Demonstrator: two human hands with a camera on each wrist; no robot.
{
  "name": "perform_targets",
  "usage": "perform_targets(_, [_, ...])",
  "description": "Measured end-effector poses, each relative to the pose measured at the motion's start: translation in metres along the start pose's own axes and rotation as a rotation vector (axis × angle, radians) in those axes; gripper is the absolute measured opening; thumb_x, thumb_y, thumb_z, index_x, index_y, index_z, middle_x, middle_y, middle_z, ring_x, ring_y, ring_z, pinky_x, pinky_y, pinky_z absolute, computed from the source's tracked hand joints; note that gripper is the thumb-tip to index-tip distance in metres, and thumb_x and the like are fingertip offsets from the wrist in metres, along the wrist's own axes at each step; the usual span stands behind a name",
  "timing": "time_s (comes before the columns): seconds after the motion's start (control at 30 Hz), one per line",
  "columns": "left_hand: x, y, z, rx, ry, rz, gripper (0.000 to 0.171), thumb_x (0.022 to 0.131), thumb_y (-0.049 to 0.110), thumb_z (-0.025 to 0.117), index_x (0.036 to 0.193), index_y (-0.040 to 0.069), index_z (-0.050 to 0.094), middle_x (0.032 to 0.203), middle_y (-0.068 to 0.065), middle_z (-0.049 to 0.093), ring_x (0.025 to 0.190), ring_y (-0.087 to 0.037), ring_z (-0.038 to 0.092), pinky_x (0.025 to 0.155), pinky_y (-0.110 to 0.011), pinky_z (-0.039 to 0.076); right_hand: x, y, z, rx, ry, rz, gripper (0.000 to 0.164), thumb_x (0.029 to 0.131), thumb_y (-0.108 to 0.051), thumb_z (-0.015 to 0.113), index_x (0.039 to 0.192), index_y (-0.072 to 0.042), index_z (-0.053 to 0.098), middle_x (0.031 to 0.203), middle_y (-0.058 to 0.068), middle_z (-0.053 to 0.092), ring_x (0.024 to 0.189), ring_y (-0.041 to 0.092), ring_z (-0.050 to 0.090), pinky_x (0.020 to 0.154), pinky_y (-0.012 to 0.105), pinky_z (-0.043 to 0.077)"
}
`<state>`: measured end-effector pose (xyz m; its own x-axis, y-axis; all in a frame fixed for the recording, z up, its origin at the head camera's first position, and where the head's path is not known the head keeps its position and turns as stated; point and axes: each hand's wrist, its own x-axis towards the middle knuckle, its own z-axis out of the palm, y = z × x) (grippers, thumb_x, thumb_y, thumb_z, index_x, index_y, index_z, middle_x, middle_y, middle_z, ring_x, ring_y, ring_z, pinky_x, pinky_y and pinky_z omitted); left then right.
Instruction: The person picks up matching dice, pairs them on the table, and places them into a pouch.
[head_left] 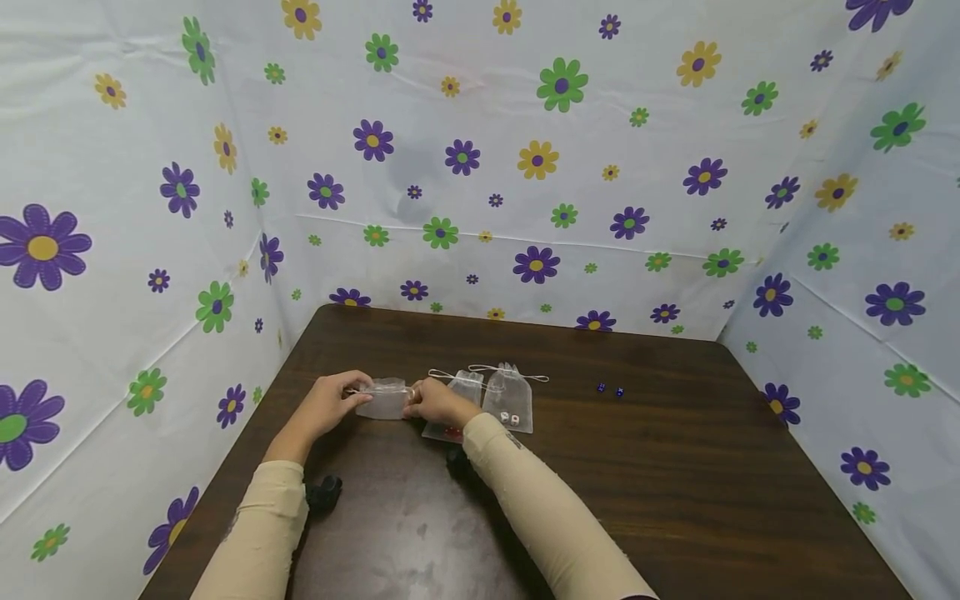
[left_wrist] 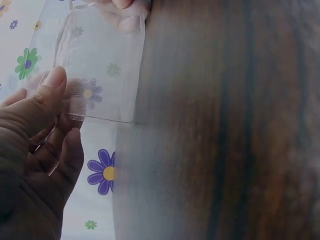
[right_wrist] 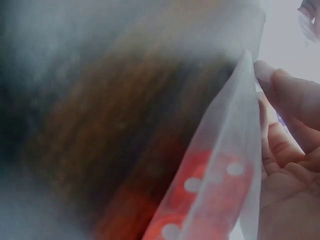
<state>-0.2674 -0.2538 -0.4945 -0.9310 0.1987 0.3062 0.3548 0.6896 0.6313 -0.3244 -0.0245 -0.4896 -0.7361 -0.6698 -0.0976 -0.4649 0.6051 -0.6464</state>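
Observation:
A sheer white drawstring pouch (head_left: 385, 403) is stretched between both hands, raised above the table. My left hand (head_left: 335, 403) pinches its left side near the cord, thumb in front in the left wrist view. My right hand (head_left: 442, 402) pinches the right side. No contents show through the pouch (left_wrist: 102, 55). Just beside the right hand lies a second sheer pouch (head_left: 469, 383) with red dice (head_left: 453, 433) in it, partly hidden by that hand. Those red dice (right_wrist: 212, 182) have white dots. A third pouch (head_left: 510, 385) holds white dice (head_left: 509, 418).
Two small blue dice (head_left: 611, 390) lie on the dark wooden table (head_left: 660, 467), right of the pouches. Flowered white cloth walls (head_left: 480, 108) stand at the back and both sides. A black wrist device (head_left: 325, 496) sits under the left forearm.

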Motion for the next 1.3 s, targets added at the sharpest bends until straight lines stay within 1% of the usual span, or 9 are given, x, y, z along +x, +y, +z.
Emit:
perform_targets(0.2, [-0.001,0.0,0.0,0.005,0.005,0.009,0.014,0.09,0.006,0.077,0.102,0.011,0.071,0.097,-0.01,0.074,0.086,-0.027,0.071,0.071,-0.042,0.058,-0.002,0.0,-0.001,-0.02,-0.006,-0.011,0.011,0.094,-0.011,0.074,0.088,-0.003,0.078,0.092,-0.003,0.066,0.081,0.003,0.054,0.076,0.019,0.045])
perform_targets(0.3, [-0.002,0.0,0.0,-0.011,-0.004,-0.009,0.014,0.089,0.007,0.077,0.102,0.011,0.071,0.097,-0.01,0.074,0.086,-0.027,0.071,0.072,-0.043,0.058,-0.004,0.0,-0.002,0.015,-0.002,0.012,0.01,0.094,-0.012,0.074,0.09,-0.003,0.077,0.083,-0.003,0.066,0.072,0.003,0.051,0.068,0.02,0.044])
perform_targets(0.4, [-0.002,0.001,0.0,-0.023,-0.01,-0.018,0.014,0.09,0.006,0.077,0.102,0.011,0.071,0.099,-0.01,0.074,0.088,-0.028,0.071,0.073,-0.043,0.058,-0.006,-0.001,-0.005,0.041,0.016,0.017,0.009,0.095,-0.011,0.073,0.092,-0.003,0.076,0.081,0.0,0.069,0.069,0.005,0.052,0.066,0.021,0.044])
perform_targets(0.6, [0.0,-0.001,-0.001,0.0,0.001,-0.023,0.013,0.09,0.012,0.077,0.102,0.013,0.072,0.098,-0.007,0.074,0.089,-0.026,0.07,0.076,-0.045,0.057,-0.01,-0.001,-0.017,0.025,0.048,-0.026,0.011,0.096,-0.01,0.07,0.101,-0.003,0.076,0.097,0.006,0.075,0.08,0.006,0.057,0.073,0.022,0.048])
perform_targets(0.7, [0.0,-0.001,-0.002,0.021,0.01,-0.02,0.013,0.09,0.013,0.077,0.102,0.013,0.073,0.098,-0.006,0.074,0.09,-0.028,0.07,0.078,-0.048,0.057,-0.012,0.0,-0.029,0.052,0.056,-0.01,0.016,0.098,-0.014,0.069,0.108,-0.005,0.076,0.106,0.006,0.075,0.092,0.011,0.063,0.079,0.026,0.05])
perform_targets(0.8, [0.0,-0.001,-0.004,0.029,0.018,-0.012,0.013,0.089,0.014,0.078,0.102,0.013,0.073,0.1,-0.007,0.074,0.093,-0.03,0.07,0.08,-0.05,0.057,-0.018,0.004,-0.044,0.101,0.073,0.022,0.021,0.1,-0.017,0.066,0.117,-0.005,0.075,0.115,0.006,0.073,0.105,0.018,0.065,0.086,0.031,0.052])
perform_targets(0.93, [0.0,-0.002,-0.003,0.02,0.022,-0.009,0.013,0.09,0.013,0.078,0.101,0.012,0.073,0.1,-0.009,0.075,0.093,-0.032,0.07,0.08,-0.052,0.056,-0.028,0.019,-0.064,0.136,0.123,0.035,0.024,0.102,-0.015,0.064,0.12,-0.003,0.073,0.118,0.009,0.071,0.106,0.022,0.064,0.087,0.034,0.053])
perform_targets(1.13, [0.0,-0.003,-0.001,0.02,0.035,-0.011,0.012,0.09,0.012,0.078,0.101,0.012,0.073,0.1,-0.009,0.075,0.092,-0.031,0.07,0.08,-0.052,0.056,-0.047,0.056,-0.086,0.117,0.24,0.084,0.024,0.102,-0.011,0.062,0.121,0.0,0.071,0.12,0.012,0.07,0.106,0.024,0.065,0.09,0.037,0.053])
perform_targets(1.3, [0.001,-0.004,0.001,0.022,0.041,-0.003,0.011,0.09,0.011,0.077,0.1,0.013,0.073,0.102,-0.01,0.074,0.091,-0.029,0.068,0.08,-0.051,0.055,-0.071,0.094,-0.103,0.237,0.389,0.178,0.025,0.103,-0.005,0.059,0.125,0.003,0.068,0.124,0.016,0.067,0.113,0.031,0.062,0.095,0.045,0.051])
